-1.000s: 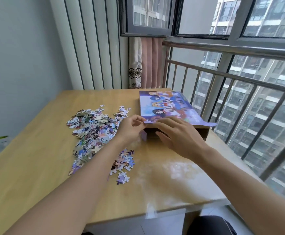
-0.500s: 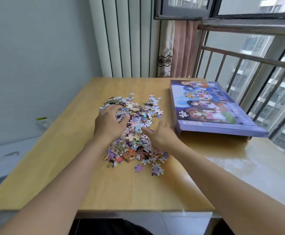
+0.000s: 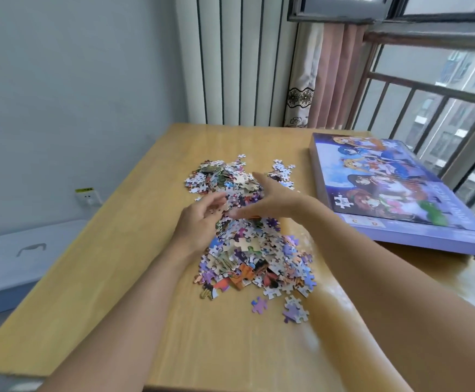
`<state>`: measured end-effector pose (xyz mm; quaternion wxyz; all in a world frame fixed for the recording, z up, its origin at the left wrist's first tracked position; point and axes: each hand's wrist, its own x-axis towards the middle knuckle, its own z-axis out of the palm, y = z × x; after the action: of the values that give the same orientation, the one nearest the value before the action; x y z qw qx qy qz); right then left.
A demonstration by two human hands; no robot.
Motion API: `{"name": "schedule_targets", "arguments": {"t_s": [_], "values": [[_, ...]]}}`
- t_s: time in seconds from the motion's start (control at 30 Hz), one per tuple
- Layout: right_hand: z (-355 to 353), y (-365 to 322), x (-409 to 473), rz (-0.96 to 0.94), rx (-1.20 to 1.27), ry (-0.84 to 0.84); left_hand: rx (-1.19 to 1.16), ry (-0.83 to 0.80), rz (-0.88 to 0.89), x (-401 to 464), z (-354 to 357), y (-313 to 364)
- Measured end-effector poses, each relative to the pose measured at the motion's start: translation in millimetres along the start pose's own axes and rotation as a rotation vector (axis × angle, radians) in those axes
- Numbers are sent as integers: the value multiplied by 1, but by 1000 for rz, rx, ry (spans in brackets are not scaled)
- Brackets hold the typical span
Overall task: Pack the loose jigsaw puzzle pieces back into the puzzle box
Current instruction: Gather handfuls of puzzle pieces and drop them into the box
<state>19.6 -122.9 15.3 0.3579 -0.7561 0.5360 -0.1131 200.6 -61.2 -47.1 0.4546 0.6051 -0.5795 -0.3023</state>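
Wooden table [image 3: 123, 244] by a barred window [image 3: 439, 108], pink curtain [image 3: 335, 75] behind. Loose jigsaw puzzle pieces [image 3: 253, 244] heaped mid-table, 2 purple strays just nearer. Left hand [image 3: 199, 222] over the heap, fingers loosely curled; whether pinching any pieces, cannot tell. Right hand [image 3: 270, 202] beside it above the pile, fingers straight and slightly spread. Puzzle box [image 3: 394, 193] lying flat at right, well apart from the heap, lid on, cartoon artwork, letters "C" and "D" legible near its front edge.
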Motion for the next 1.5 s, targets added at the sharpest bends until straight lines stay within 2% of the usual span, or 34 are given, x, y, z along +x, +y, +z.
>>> {"name": "schedule_targets", "arguments": {"t_s": [0.17, 0.4, 0.53, 0.7, 0.93, 1.23, 1.33, 1.5], "values": [[8, -1, 19, -78, -128, -20, -8, 21, 11, 2, -3, -2], [17, 15, 11, -238, -167, 250, -45, 44, 45, 4, -3, 0], [20, 18, 10, -272, -126, 223, 23, -10, 46, 3, -1, -1], [22, 15, 20, -262, -217, 212, 1, -71, 45, 3, -2, 1], [21, 13, 8, -352, -393, 352, -8, 35, 152, 4, 1, -2], [24, 20, 5, -388, -179, 440, 45, 26, 189, 2, 2, -2], [22, 20, 6, -335, 32, 445, 53, 32, 198, 1, 1, -1], [12, 17, -1, -155, 423, 321, 29, 28, 215, -2, -2, 0]]}}
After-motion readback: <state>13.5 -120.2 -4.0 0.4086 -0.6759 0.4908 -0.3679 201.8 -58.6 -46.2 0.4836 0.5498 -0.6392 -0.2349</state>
